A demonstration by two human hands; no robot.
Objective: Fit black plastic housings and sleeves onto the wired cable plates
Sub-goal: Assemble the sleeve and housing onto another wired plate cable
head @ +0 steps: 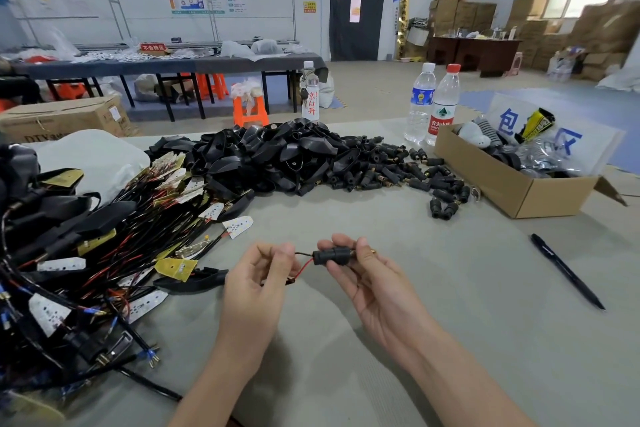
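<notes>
My right hand (367, 270) pinches a small black sleeve (330, 256) between thumb and fingers, a brass tip showing at its right end. Red and black wires (303, 267) run from the sleeve's left end to my left hand (259, 274), which pinches them. A tangle of wired cable plates (104, 253) lies at the left. A black housing (190, 282) lies on the table just left of my left hand. A big heap of black housings (273, 156) and loose sleeves (398, 173) lies behind my hands.
A cardboard box (512, 184) with bagged parts stands at the right. Three water bottles (433, 104) stand behind the heap. A black pen (568, 270) lies at the right on the grey table (450, 322). A white bag (97, 156) sits at the left.
</notes>
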